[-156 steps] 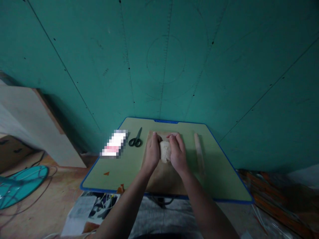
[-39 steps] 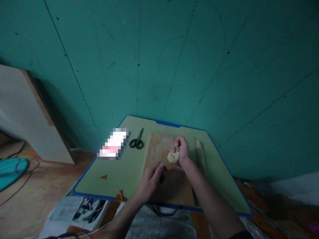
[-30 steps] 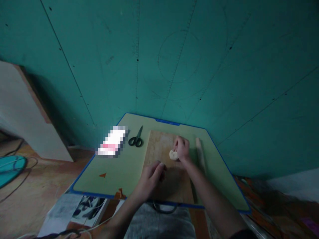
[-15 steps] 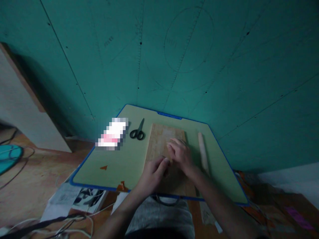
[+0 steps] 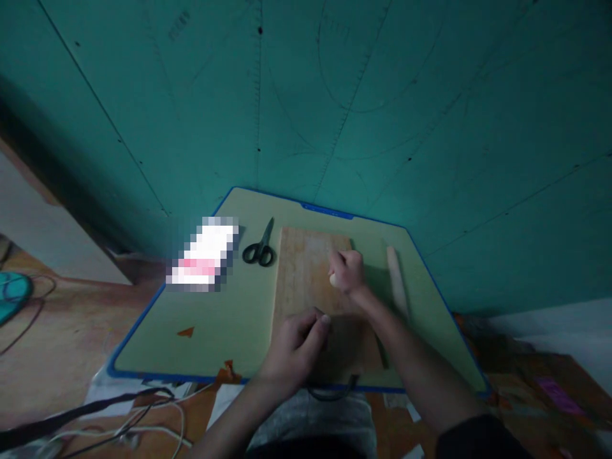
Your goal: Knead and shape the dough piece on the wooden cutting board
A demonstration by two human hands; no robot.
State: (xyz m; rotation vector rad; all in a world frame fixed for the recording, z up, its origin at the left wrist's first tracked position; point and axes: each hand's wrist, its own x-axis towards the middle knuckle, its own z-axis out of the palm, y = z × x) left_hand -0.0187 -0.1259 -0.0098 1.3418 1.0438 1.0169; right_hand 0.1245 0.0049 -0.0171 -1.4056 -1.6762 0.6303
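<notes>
A wooden cutting board [image 5: 301,274] lies on a pale table with a blue rim. Over its right half, my right hand [image 5: 348,271] is closed in a fist, and a small pale lump [image 5: 333,279] like dough peeks out at its side. Closer to me, my left hand [image 5: 301,341] is curled shut above the board's near left part, thumb on top; whatever it may hold is hidden. Black-handled scissors [image 5: 261,248] lie left of the board. To the right of the board is a pale wooden rolling pin [image 5: 398,280].
A bright blurred-out phone-like object [image 5: 203,255] sits at the table's left edge. Small orange scraps [image 5: 186,332] lie near the front left. A green wall [image 5: 296,95] rises behind the table [image 5: 229,306]. Cables [image 5: 157,414] run over the floor at lower left.
My hands have moved apart: the right one has closed from loosely bent fingers into a fist, the left has come slightly nearer. The camera view has tilted down a little.
</notes>
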